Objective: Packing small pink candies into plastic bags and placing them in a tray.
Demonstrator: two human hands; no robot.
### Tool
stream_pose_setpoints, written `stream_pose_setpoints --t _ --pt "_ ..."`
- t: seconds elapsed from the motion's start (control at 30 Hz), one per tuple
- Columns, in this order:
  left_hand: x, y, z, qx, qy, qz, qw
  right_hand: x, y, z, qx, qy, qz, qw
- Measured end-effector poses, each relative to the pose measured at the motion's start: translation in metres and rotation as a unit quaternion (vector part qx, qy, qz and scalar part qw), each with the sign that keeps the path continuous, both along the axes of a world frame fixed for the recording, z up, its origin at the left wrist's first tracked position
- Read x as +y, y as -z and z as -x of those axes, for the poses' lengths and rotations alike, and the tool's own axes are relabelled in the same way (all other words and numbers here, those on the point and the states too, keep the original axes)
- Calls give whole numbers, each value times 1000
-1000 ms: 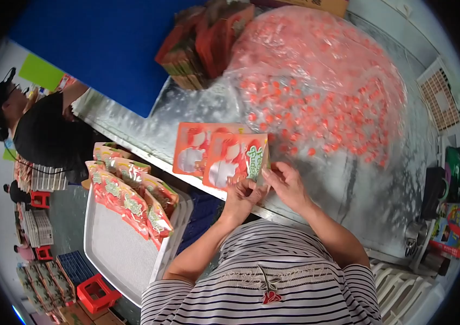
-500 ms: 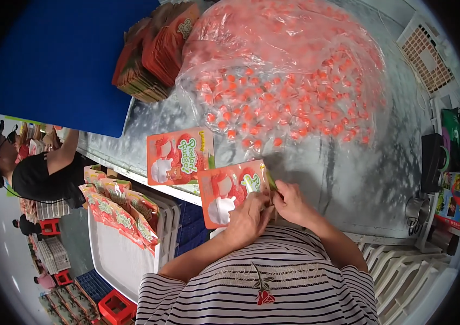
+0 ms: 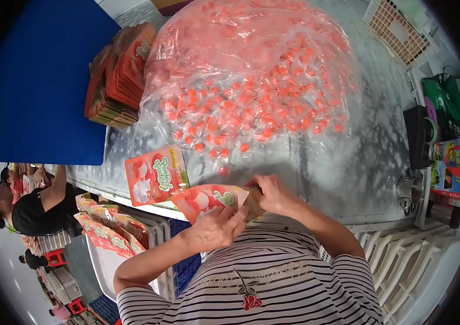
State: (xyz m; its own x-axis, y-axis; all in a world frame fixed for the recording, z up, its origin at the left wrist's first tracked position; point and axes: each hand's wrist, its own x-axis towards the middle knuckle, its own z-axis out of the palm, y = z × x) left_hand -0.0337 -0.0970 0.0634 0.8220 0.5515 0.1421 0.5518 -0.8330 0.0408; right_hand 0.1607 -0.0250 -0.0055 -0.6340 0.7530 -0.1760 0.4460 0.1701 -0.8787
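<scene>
A red candy pouch [image 3: 200, 199] lies at the near table edge, its mouth end turned to the right. My left hand [image 3: 218, 228] pinches the near side of that end, fingers closed on it. On its far corner my right hand [image 3: 273, 194] is closed, the fingertips partly hidden behind the pouch. The mouth end bulges a little; I cannot see inside. Left of it, slightly overlapped, a second flat red pouch [image 3: 155, 176] rests on the table. Beyond my hands spreads a big clear plastic bag [image 3: 224, 40] of small wrapped orange-red candies [image 3: 265, 111].
Stacked pouches [image 3: 127, 70] stand at the back left beside a blue panel [image 3: 40, 81]. Filled pouches [image 3: 111, 227] lie on a white tray [image 3: 105, 265] at lower left. A metal cup [image 3: 409, 189] sits right. Another person [image 3: 35, 200] is at far left.
The view has shifted, and the scene sits further left. The held pouch's mouth end now bulges and is bent up between my hands; my right hand has moved to its far corner.
</scene>
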Motion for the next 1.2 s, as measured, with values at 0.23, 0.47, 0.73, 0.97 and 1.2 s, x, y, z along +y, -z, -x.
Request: stream_pose_setpoints --t 0.23,0.47,0.73,0.97,1.2 --pt "6 -6 -11 117 -59 22 991 -11 -10 8 -7 -22 -39 999" --pt "8 -19 -11 143 -17 95 985 -4 -17 12 -36 -53 -37 997" --pt "10 -40 0 -20 -69 243 967 14 -9 11 57 -28 0 998" --pt "1 -24 -10 -122 -222 212 944 71 -13 -32 -45 64 -247 966" --pt "-5 -25 -9 -180 -270 197 925 98 11 -50 -196 124 -369 900"
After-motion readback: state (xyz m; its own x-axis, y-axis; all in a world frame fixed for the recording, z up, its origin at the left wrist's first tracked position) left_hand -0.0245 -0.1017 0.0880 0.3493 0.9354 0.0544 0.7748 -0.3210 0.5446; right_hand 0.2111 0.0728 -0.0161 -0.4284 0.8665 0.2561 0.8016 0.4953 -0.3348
